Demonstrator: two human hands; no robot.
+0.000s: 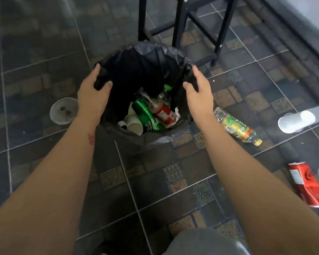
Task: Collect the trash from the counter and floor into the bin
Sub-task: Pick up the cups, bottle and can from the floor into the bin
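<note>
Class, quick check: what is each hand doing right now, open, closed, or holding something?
Left hand: closed on the black bin liner at the rim.
Right hand: open, holding nothing, at the liner's opposite edge.

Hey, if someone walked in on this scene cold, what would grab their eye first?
Probably the round bin lined with a black plastic bag at centre, already holding a green can and a red-labelled bottle, with the left hand gripping its rim and the right hand open beside the opposite rim. Next, the litter on the tiled floor to the right: a yellow tea bottle, a crushed red can and a clear plastic cup.
</note>
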